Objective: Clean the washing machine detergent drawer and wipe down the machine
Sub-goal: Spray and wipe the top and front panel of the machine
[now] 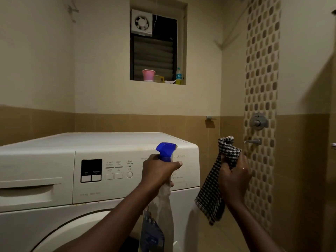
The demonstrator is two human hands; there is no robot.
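A tiled bathroom is shown, cream above and tan below, with a louvred window at 12 o'clock and an exhaust fan set in its upper left corner.

At 8 o'clock of the view the washing machine is seen, a white front-loader. Its detergent drawer lies at the far left of the fascia and is closed, not yet drawn out. At the drawer's 3 o'clock the control panel is found, with a dark display and a row of buttons.

Further right, in front of the panel's right end, a spray bottle with a blue trigger head is grasped round the neck by the left grip, with the thumb laid across the front. At 4 o'clock a black-and-white checked cloth is bunched and clenched in the right grip, clear of the machine, with a long tail hanging down. At the far right a shower valve is mounted on a mosaic strip.

The drawer is judged to be light, rigid plastic, probably slick with detergent residue. It would best be taken at the recessed handle along its front and drawn straight out, and an inner catch may need to be pressed. The cloth is soft and limp and could be folded into a pad for wiping. The bottle looks light, and it could prove slippery if wetted.
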